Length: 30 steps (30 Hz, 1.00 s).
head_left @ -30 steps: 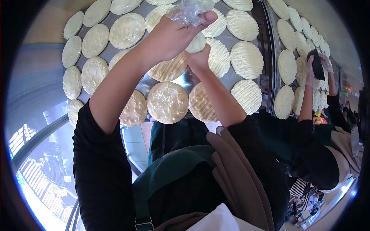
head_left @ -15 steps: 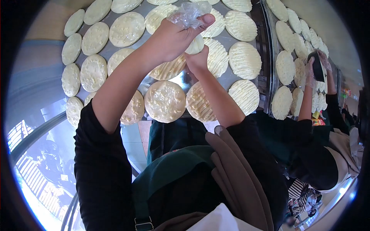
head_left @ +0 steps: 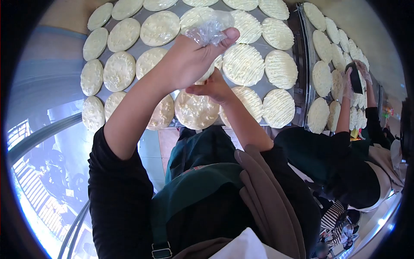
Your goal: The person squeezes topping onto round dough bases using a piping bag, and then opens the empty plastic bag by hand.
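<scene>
My left hand [head_left: 192, 60] is closed around the upper part of a clear plastic piping bag [head_left: 210, 28], whose crumpled top sticks out above the fist. Pale filling shows through the lower part of the bag. There my right hand [head_left: 213, 88] is closed on it, fingers curled just over a round flat bread [head_left: 197, 112] with a lumpy cream-coloured top. The bag's tip is hidden by the hands. To the right, a bread [head_left: 278, 108] carries close wavy lines of cream. Further up lies another striped bread [head_left: 243, 64].
A metal tray [head_left: 142, 13] holds rows of round breads, lumpy-topped at left, cream-striped at right. Across a dark gap [head_left: 299, 64], a second tray carries more breads [head_left: 322, 78]. Over it, a co-worker's gloved hands [head_left: 348, 84] hold a dark tool [head_left: 355, 77].
Both hands have moved nearer my body with the piping bag, from around a striped bread to over the lumpy one in the near row. The view has shifted slightly.
</scene>
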Available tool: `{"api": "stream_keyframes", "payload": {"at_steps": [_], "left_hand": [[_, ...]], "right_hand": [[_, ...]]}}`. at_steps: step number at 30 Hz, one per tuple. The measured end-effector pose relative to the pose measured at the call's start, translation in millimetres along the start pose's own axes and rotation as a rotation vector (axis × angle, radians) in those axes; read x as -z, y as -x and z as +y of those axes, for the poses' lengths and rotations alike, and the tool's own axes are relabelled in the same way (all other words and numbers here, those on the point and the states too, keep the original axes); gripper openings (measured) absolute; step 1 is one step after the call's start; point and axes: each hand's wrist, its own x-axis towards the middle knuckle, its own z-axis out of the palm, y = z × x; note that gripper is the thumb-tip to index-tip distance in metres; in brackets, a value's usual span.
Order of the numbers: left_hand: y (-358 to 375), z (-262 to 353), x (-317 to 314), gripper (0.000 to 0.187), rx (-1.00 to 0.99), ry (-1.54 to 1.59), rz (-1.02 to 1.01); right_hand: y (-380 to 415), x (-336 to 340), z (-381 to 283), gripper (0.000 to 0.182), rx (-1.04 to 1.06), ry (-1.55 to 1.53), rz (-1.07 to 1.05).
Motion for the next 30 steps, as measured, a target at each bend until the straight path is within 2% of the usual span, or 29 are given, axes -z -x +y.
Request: {"api": "stream_keyframes", "payload": {"at_steps": [2, 3, 7, 10, 13, 16, 18, 22, 25, 27, 30], "left_hand": [[15.0, -0.2, 3.2, 0.056, 0.050, -0.003, -0.042], [20.8, 0.1, 5.6, 0.059, 0.072, -0.009, -0.061], [35.6, -5.5, 9.1, 0.058, 0.051, 0.005, -0.104], [43.7, -9.5, 11.6, 0.056, 0.041, 0.057, -0.089], [45.5, -14.6, 8.7, 0.056, 0.025, 0.058, -0.079], [44.7, -20.3, 5.5, 0.055, -0.076, -0.016, -0.048], [43.8, -23.7, 4.8, 0.053, -0.141, -0.066, -0.028], [48.5, -25.0, 8.8, 0.055, -0.082, 0.010, -0.048], [49.4, -34.0, 9.5, 0.060, 0.000, 0.095, -0.073], [50.3, -41.4, 7.6, 0.059, 0.034, 0.119, -0.072], [45.5, -53.7, 6.7, 0.060, -0.004, 0.118, -0.098]], "right_hand": [[0.5, -6.0, 10.1, 0.052, -0.025, 0.029, 0.018], [-0.9, -12.1, 16.4, 0.046, 0.017, 0.138, 0.085], [-0.2, -27.0, 27.2, 0.034, 0.077, 0.260, 0.179], [2.0, -39.1, 26.3, 0.033, 0.088, 0.222, 0.322], [-8.1, -34.6, 45.0, 0.036, 0.071, 0.096, 0.374], [-10.2, -33.1, 61.9, 0.039, 0.170, 0.153, 0.240], [-8.9, -36.7, 68.1, 0.041, 0.211, 0.245, 0.250], [-7.5, -46.4, 68.2, 0.043, 0.256, 0.247, 0.370], [-11.4, -45.7, 78.5, 0.040, 0.192, 0.189, 0.465], [-14.2, -51.7, 89.9, 0.035, 0.232, 0.097, 0.465], [-15.0, -48.0, 84.1, 0.026, 0.310, 0.228, 0.535]]}}
